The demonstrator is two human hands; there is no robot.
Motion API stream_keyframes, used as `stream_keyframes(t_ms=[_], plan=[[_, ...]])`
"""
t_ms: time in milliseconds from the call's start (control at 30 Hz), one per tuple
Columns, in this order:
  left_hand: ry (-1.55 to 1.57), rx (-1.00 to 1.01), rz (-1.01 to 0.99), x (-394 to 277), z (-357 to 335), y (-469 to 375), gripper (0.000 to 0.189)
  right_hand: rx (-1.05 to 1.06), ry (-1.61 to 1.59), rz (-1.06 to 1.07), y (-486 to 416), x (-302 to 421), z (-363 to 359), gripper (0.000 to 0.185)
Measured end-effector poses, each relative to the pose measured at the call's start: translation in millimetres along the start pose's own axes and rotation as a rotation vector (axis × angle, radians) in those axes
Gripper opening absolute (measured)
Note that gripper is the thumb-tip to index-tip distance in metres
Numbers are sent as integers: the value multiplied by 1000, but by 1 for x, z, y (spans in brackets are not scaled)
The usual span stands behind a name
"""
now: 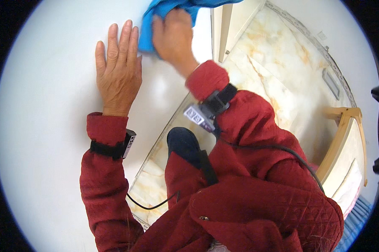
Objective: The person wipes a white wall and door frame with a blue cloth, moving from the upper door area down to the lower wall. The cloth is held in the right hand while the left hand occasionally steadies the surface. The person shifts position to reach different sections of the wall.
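My left hand (pixel 118 69) lies flat against a smooth white wall (pixel 50 94), palm down, fingers stretched and slightly apart, holding nothing. To its upper right, my right hand (pixel 175 37) grips a bright blue cloth (pixel 146 34) and presses it to the same white surface. Folds of the cloth spread above the knuckles and run past the top of the view. The right fingertips are partly hidden in the fabric. Each red sleeve carries a black strap with a small device (pixel 199 118) at the wrist.
Marble-patterned floor tiles (pixel 258 56) meet the wall along a dark line. A cream door or panel (pixel 243 19) stands at the upper right. A wood-framed piece of furniture (pixel 337 151) is at the right. A black cable (pixel 271 146) hangs along my right arm. A dark shoe (pixel 183 145) shows below.
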State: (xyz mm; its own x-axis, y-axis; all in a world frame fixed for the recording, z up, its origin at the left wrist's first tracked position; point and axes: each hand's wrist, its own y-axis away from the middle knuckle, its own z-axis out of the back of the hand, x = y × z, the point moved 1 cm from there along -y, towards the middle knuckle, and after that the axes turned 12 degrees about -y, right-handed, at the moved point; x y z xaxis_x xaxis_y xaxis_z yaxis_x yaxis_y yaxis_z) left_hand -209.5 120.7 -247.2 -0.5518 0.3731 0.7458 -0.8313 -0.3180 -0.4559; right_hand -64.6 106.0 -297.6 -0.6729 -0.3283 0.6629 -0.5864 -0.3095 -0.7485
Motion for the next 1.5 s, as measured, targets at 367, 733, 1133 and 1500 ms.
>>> stream_keyframes(t_ms=[367,733,1133,1500], plan=[[0,-22,106,20,-6,43,44,423,-111,255,26,60,2,40],[0,-123,472,110,44,144,61,373,-211,739,7,178,-41,48],[426,-196,428,57,58,102,57,458,23,611,14,130,-7,62],[922,-251,678,34,59,108,27,622,30,470,29,135,-3,59]])
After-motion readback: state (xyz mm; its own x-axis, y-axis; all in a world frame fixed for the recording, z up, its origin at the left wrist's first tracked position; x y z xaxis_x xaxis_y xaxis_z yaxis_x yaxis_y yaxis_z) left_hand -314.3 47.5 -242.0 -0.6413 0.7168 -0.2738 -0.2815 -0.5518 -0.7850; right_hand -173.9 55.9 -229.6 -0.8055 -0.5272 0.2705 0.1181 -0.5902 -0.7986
